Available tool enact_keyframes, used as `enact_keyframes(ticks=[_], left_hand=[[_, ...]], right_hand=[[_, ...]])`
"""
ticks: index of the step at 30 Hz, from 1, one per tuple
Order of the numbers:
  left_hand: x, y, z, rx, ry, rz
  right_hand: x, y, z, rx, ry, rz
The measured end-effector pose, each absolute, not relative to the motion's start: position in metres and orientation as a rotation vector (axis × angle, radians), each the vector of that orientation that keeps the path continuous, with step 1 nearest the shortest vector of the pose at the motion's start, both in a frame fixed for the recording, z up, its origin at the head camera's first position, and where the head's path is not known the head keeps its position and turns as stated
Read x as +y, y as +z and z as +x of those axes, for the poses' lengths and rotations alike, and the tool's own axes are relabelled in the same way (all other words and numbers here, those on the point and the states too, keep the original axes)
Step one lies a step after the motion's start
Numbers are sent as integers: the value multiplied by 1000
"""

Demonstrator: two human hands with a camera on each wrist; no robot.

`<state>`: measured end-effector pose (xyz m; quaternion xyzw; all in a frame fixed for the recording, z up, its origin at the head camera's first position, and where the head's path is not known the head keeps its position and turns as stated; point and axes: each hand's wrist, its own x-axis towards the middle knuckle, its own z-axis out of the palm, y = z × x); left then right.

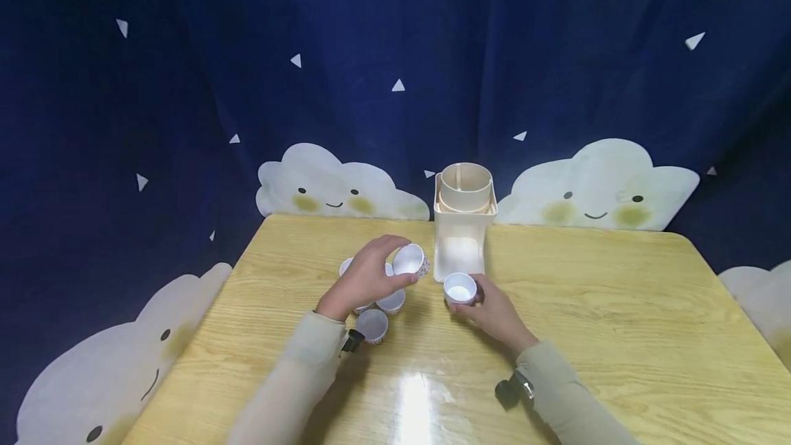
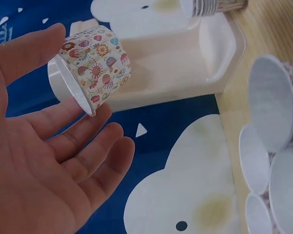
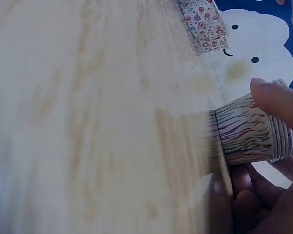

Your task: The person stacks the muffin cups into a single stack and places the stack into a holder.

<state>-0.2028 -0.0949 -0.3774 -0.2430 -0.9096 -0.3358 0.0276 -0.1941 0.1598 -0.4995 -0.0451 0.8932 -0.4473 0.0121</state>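
My left hand (image 1: 369, 273) pinches a small paper cup (image 2: 100, 66) with a colourful floral print, raised off the table with its mouth tilted. My right hand (image 1: 499, 316) grips a nested stack of small paper cups (image 3: 246, 129) with wavy coloured stripes; its several white rims show in the right wrist view. That stack is upright at the table surface, in front of a cream plastic stand (image 1: 459, 239) with a round tube (image 1: 466, 189) on top. Below and beside my left hand stand several more paper cups (image 1: 372, 325), grouped close together and partly hidden by the hand.
The cream stand is at the far edge of the wooden table (image 1: 587, 307). Behind it hangs a dark blue curtain (image 1: 395, 33) with white triangles and cloud shapes (image 1: 602, 191). Light glares off the table's near middle.
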Motion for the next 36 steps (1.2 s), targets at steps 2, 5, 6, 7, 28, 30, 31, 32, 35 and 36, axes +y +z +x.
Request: enact_keyframes(ticks=[2,5,6,7,28,30,31,32,35,36], left_hand=[[-92,-380,-202,-2812,-1047,-761],[-87,-386,-202,-2841,-1038,-777],[-85,-388,-202,-2856,-1026,-783],[-84,-390,-203,-2868,-1009,-792],[-43,-393,-210,-2940,-834,-905],[-39,-394,-211,-2944,-821,-917],[-37,-395,-212,-2945,-819,-923],[-36,-395,-213,-2945,-807,-934],[-31,-399,-215,-2942,-783,-970],[-30,-400,-216,-2939,-768,-979]], right_hand=[[159,-500,-193,2782,-1400,-135],[158,-501,-192,2775,-1406,-130],[158,-501,-192,2774,-1408,-134],[158,-501,-191,2772,-1411,-139],[159,-500,-190,2783,-1394,-159],[159,-499,-189,2785,-1383,-163],[159,-499,-190,2783,-1383,-162],[159,-499,-190,2784,-1384,-163],[160,-498,-190,2780,-1398,-167],[159,-497,-190,2781,-1402,-168]])
